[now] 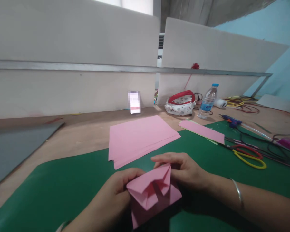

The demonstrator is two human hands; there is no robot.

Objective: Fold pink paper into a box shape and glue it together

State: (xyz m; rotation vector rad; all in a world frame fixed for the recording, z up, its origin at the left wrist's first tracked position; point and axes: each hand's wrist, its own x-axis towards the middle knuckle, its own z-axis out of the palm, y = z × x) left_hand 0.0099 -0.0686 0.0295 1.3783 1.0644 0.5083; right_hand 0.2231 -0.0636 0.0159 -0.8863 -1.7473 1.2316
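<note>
Low in the middle of the head view is a folded piece of pink paper (154, 211), its upper edge folded into flaps that stand partly raised. My left hand (118, 187) grips its left side, fingers closed and partly hidden behind the paper. On the right side, my right hand (183, 167) holds the upper right corner with bent fingers, some out of sight behind the fold. Just beyond the hands lies a stack of flat pink paper sheets (140, 135).
Scissors (250, 156) with red and yellow handles lie right on the green mat (70, 180), near pink paper strips (204, 131) and a glue gun (232, 121). Behind stand a phone (134, 103), a white-and-red pouch (180, 108) and a water bottle (207, 101). Cables trail at right.
</note>
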